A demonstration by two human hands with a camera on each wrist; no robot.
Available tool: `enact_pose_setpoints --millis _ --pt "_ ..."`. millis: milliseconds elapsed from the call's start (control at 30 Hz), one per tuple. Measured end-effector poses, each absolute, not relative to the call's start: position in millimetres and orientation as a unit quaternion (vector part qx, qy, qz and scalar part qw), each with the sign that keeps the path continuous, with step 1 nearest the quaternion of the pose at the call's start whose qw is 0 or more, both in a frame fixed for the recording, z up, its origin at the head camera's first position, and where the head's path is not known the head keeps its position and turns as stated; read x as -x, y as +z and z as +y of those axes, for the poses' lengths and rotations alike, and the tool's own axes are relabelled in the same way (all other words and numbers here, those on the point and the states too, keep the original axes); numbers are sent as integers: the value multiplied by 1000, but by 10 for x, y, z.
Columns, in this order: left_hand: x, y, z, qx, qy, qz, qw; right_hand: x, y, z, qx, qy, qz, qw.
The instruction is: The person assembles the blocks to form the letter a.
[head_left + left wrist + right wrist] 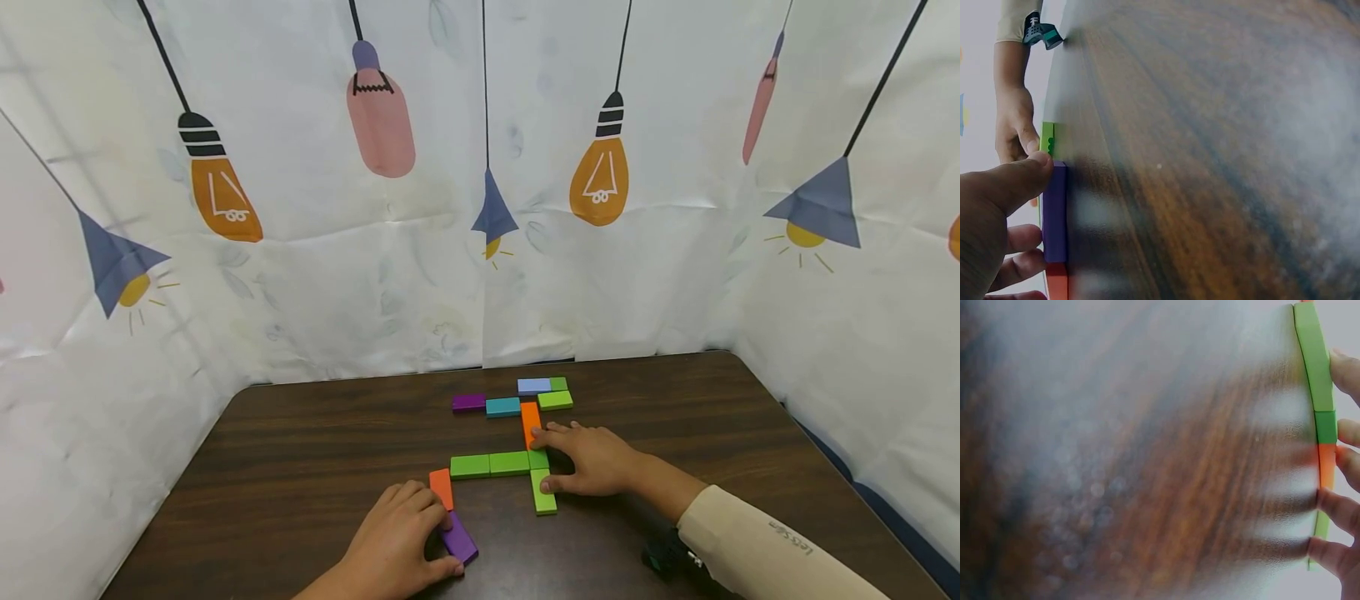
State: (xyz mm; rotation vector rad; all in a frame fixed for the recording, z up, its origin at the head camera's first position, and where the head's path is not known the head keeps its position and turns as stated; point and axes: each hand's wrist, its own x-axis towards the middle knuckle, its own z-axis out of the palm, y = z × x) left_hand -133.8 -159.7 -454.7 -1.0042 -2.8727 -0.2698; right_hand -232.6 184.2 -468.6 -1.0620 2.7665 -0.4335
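**Spotter:** What's on your feeds?

**Operator:** Two hands at work! My left hand (pixel 401 533) is drawn in narrow on the purple block (pixel 459 537), thumb at its near end, bent fingers along its side. I'm calling that a hold.

**Spotter:** And beyond that hand?

**Operator:** Just past those fingertips sits the orange slab (pixel 442 487), end to end with the purple. Up and to the right of that hand runs a lime pair (pixel 490 464), the orange slab by its left end.

**Spotter:** Over to the right hand (pixel 596 460)!

**Operator:** It's spread wide and comes in from the side, fingers reaching left. The thumb touches the lime bar (pixel 544 496), and a fingertip is on the orange bar (pixel 530 421). Between those two, left of the palm, sits a green square (pixel 538 460) that meets the lime pair.

**Spotter:** Anything further off?

**Operator:** Beyond the right hand, yes! A teal block (pixel 503 407) sits left of the orange bar's far end, with a plum block (pixel 468 404) left of that. Right of the same end lies a lime slab (pixel 556 401), and behind it a blue block (pixel 534 387). All of it lies flat on the dark counter (pixel 300 467).
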Motion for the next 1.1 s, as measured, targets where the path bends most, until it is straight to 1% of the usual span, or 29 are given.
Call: enact_pose_setpoints --millis 800,1100 --pt "1318 -4552 -1591 316 -82 -944 55 2322 -4690 1848 351 -148 922 75" --pt "1322 -4546 -1593 305 -87 -947 42 2320 -4672 1839 348 -150 922 81"
